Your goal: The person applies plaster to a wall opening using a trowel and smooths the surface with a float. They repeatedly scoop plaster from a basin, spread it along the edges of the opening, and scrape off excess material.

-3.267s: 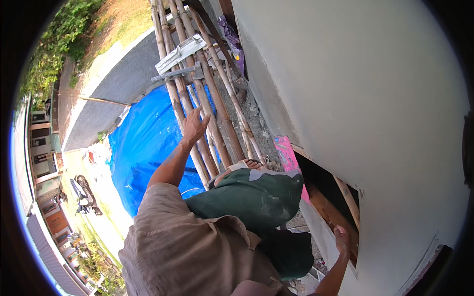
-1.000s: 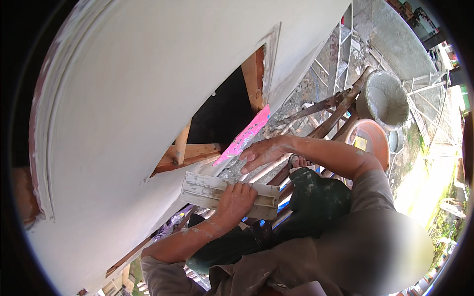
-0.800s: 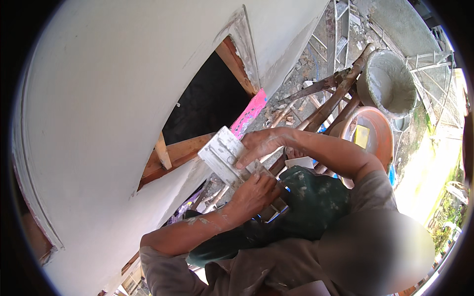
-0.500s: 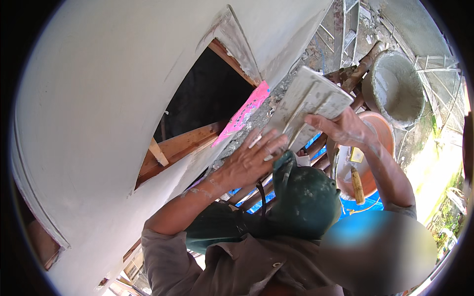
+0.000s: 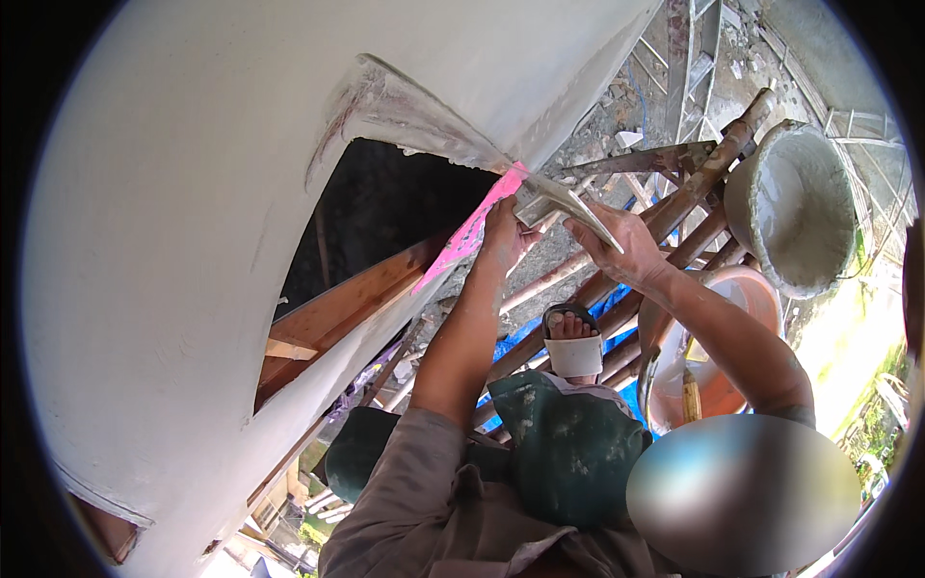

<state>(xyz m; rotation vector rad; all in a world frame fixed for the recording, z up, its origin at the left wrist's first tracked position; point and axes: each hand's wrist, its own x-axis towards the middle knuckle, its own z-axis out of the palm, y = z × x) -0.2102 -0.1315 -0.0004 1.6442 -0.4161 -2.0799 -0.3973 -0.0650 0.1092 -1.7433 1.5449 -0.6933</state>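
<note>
My right hand (image 5: 626, 249) grips a plaster-smeared plastering float (image 5: 583, 210) by its edge. The float is turned nearly edge-on, its handle side facing left, at the far end of a bright pink strip (image 5: 462, 241). Closed at the handle end of the same float is my left hand (image 5: 507, 231), its fingers partly hidden and overlapping the pink strip. That strip runs along the edge of a dark opening in the white wall (image 5: 173, 241). Fresh plaster (image 5: 405, 111) is spread along the opening's far edge.
Brown poles (image 5: 694, 183) form the platform around my sandalled foot (image 5: 572, 328). At right stand a mortar-coated bucket (image 5: 800, 212) and an orange basin (image 5: 756, 299) with a wooden-handled tool (image 5: 691, 395). A ladder (image 5: 689, 72) is behind; timber (image 5: 356, 299) lines the opening.
The float has swung from face-up to nearly edge-on and moved to the strip's far end. My left hand has moved from spread fingers to closed at the float. My foot has come into view.
</note>
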